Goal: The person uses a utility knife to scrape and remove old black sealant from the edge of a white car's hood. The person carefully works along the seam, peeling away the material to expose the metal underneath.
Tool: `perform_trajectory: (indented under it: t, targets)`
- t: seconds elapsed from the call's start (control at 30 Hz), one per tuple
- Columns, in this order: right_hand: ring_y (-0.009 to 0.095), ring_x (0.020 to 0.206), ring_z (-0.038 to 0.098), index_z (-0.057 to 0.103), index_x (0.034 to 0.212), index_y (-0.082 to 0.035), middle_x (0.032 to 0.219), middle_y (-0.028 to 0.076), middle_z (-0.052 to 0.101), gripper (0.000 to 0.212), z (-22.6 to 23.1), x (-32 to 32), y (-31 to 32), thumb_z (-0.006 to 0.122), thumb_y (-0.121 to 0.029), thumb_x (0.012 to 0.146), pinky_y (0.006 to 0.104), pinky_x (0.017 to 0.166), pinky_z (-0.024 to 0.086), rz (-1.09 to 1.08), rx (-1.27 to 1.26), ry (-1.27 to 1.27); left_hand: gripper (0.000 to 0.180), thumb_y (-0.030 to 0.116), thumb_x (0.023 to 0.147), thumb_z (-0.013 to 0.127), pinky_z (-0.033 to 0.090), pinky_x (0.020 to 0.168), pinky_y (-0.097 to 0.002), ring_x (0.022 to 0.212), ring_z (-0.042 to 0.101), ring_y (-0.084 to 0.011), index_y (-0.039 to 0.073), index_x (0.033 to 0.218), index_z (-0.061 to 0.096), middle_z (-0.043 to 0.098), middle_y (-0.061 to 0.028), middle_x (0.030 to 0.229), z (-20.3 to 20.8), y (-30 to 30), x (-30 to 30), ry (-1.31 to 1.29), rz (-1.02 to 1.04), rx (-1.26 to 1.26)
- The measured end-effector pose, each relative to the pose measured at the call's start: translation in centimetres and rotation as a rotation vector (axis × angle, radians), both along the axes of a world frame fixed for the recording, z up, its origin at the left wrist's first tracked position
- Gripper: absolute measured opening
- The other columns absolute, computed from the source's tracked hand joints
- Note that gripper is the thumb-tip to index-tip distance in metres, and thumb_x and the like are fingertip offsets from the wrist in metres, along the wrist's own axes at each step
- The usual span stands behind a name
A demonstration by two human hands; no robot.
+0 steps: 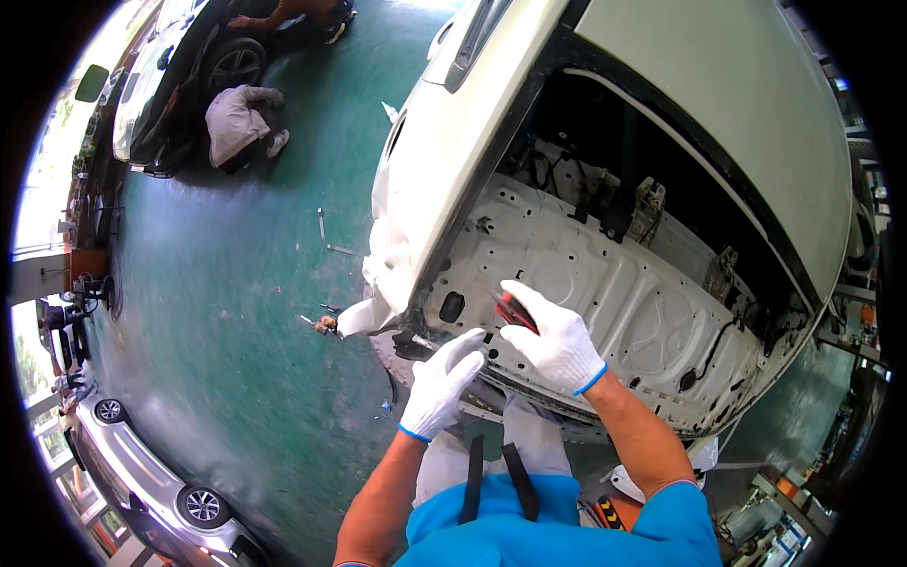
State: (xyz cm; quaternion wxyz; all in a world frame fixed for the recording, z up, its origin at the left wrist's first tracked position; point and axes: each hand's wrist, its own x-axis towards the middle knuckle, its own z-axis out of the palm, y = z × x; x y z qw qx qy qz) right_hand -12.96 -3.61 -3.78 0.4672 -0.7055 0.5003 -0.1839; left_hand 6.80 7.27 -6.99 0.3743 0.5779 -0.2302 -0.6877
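In a white knitted glove with a blue cuff, my right hand (556, 348) is closed around a small red-and-black hand tool (516, 312). Its narrow tip points up and left, and the exact kind cannot be made out. My left hand (444, 383), gloved the same way, is held a little lower and to the left with its fingers stretched out and nothing in it. Both hands are over the near left corner of a white car body's (472, 123) open rear. Beneath them lies the bare white metal floor (576, 274), with holes and pressed ribs.
Crumpled metal (373, 307) sticks out at the body's left rear corner. Tools (326, 324) lie on the green floor (246, 302) beside it. Two people are by a dark car (179, 104) at the upper left. A silver car (161, 472) stands at the lower left.
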Motion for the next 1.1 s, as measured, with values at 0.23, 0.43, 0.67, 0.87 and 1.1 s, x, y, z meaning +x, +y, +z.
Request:
perform_trajectory:
  t: [0.23, 0.43, 0.67, 0.87, 1.1]
  targets:
    - [0.016, 0.093, 0.068, 0.044, 0.154, -0.008, 0.124, 0.011, 0.070, 0.067, -0.8, -1.1, -5.8, 0.071, -0.015, 0.093, 0.0321, 0.084, 0.056, -0.306, 0.383, -0.162, 0.053, 0.041, 0.100, 0.064, 0.043, 0.110, -0.0356, 0.128, 0.063, -0.0283, 0.005, 0.138, 0.063, 0.068, -0.0143, 0.135, -4.0, 0.5, 0.5, -0.347, -0.197, -0.053]
    - [0.010, 0.077, 0.063, 0.050, 0.150, -0.005, 0.109, 0.008, 0.068, 0.052, -2.9, -1.8, -11.4, 0.063, -0.015, 0.101, 0.0270, 0.067, 0.054, -0.402, 0.252, -0.299, 0.052, 0.038, 0.099, 0.065, 0.050, 0.104, -0.0369, 0.121, 0.067, -0.0315, 0.003, 0.137, 0.063, 0.069, -0.0181, 0.130, -4.8, -0.6, -1.2, -0.349, -0.240, -0.019]
    - [0.011, 0.072, 0.062, 0.042, 0.155, -0.003, 0.102, 0.008, 0.064, 0.056, -1.7, -1.7, -14.9, 0.060, -0.012, 0.102, 0.0273, 0.066, 0.054, -0.385, 0.228, -0.405, 0.047, 0.036, 0.099, 0.065, 0.052, 0.101, -0.0395, 0.117, 0.067, -0.0344, 0.003, 0.133, 0.065, 0.070, -0.0198, 0.125, -5.1, -2.1, -1.9, -0.544, -0.312, -0.173]
    - [0.013, 0.076, 0.062, 0.039, 0.158, -0.005, 0.117, 0.013, 0.063, 0.066, -4.1, -1.8, -13.6, 0.064, -0.004, 0.097, 0.0294, 0.072, 0.057, -0.307, 0.282, -0.435, 0.046, 0.035, 0.097, 0.068, 0.054, 0.097, -0.0400, 0.113, 0.070, -0.0337, 0.006, 0.132, 0.067, 0.072, -0.0179, 0.120, -5.9, 0.1, -2.5, -0.552, -0.341, -0.004]
    - [0.012, 0.076, 0.061, 0.041, 0.158, -0.010, 0.113, 0.010, 0.064, 0.065, -4.2, -1.6, -15.6, 0.064, -0.004, 0.098, 0.0281, 0.071, 0.055, -0.317, 0.202, -0.433, 0.042, 0.009, 0.087, 0.076, 0.056, 0.087, -0.0387, 0.097, 0.071, -0.0332, 0.001, 0.127, 0.067, 0.072, -0.0186, 0.112, -3.0, -7.4, -5.3, -0.833, -0.234, -0.516]
